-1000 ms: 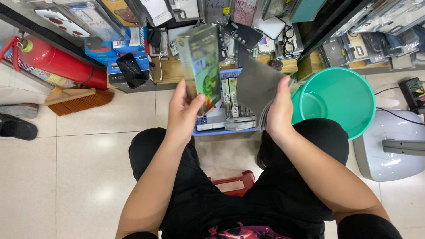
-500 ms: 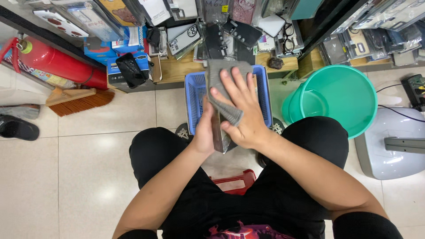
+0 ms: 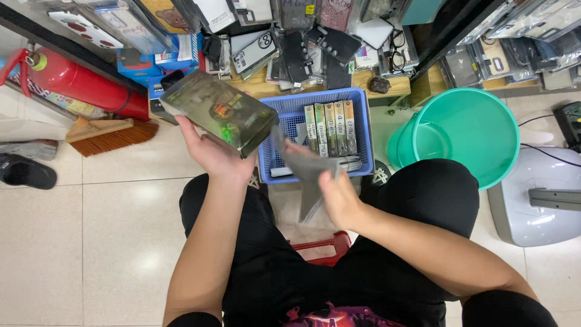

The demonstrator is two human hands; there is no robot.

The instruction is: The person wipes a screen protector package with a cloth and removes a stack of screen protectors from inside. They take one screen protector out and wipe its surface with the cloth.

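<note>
My left hand (image 3: 213, 154) holds a flat dark box with green print (image 3: 216, 112), lifted to the left of a blue plastic basket (image 3: 360, 145). My right hand (image 3: 339, 197) grips a grey cloth (image 3: 305, 172) over the basket's near edge. Inside the basket stand several slim boxes (image 3: 330, 128) on edge, spines up. I sit with my knees apart above a red stool (image 3: 324, 248).
A teal bucket (image 3: 466, 130) stands right of the basket. A red fire extinguisher (image 3: 78, 82) and a brush (image 3: 109, 136) lie at the left, with a black shoe (image 3: 24, 172). Shelves of packaged phone cases (image 3: 284, 36) run across the top. A grey appliance (image 3: 538, 194) sits at right.
Both hands were together over the basket with the cloth. Now my left hand has swung left holding the dark box, and my right hand has drawn the cloth back toward me.
</note>
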